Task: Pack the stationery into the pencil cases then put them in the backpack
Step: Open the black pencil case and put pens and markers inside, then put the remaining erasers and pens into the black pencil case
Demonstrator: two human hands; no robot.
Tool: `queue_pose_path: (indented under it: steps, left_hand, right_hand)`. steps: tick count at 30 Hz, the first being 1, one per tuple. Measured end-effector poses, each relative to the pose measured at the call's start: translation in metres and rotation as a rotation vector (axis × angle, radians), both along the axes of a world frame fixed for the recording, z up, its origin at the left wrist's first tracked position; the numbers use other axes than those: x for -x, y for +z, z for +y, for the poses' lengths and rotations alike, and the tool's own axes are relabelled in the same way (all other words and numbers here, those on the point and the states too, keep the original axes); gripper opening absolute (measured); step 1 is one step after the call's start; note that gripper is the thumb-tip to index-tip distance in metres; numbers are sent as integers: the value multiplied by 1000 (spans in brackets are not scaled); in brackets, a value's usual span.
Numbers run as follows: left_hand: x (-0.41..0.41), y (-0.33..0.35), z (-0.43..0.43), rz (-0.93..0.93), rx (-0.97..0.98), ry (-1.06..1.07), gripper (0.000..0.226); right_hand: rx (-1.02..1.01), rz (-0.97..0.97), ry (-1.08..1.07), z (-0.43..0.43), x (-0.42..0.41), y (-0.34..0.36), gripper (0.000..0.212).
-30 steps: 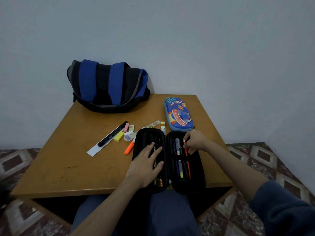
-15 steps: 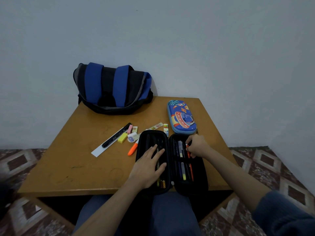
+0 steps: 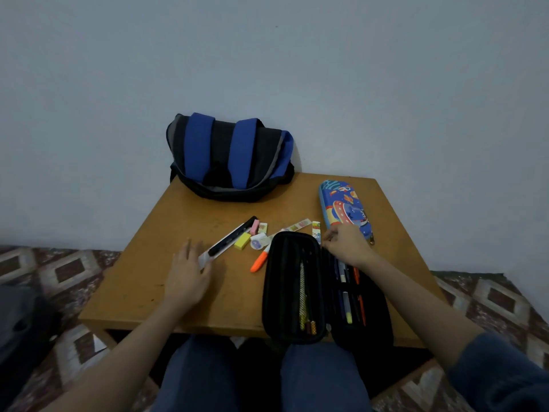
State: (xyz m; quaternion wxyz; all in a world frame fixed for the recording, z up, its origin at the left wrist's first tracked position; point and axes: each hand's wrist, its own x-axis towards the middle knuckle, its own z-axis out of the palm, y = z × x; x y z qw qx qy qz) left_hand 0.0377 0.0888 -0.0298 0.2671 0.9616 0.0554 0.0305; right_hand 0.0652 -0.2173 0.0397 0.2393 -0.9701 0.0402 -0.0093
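Black pencil case [image 3: 294,286] lies open on the table's [image 3: 237,295] near edge. The right hand [image 3: 346,246] curls over its far end, grip unclear. Left of it, the left hand [image 3: 187,281] spreads its fingers by the ruler [image 3: 204,259].

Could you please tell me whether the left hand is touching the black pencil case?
Apart. The head view shows bare table between the left hand and the open black pencil case.

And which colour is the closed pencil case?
The closed pencil case is blue, cartoon-printed; head view.
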Motion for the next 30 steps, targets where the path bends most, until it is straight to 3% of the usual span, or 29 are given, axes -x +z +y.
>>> queue_pose_path:
  steps: [7,12,18,24,30]
  left_hand:
    - [5,-16,47,53,-171,45,55]
    - [8,-19,47,20,-211,46,52]
    - [9,-20,47,-24,-180,70,50]
    - [8,-21,48,-51,-166,84,50]
    - [8,-22,47,-76,-141,100,50]
  right_hand:
    - [-2,-65,192,62,-5,3,18]
    - [140,-91,331,103,-11,-1,20]
    - [426,-148,705,167,0,-24,27]
    - [480,-130,499,181,-13,-21,32]
    - [598,56,303,155,-34,-15,49]
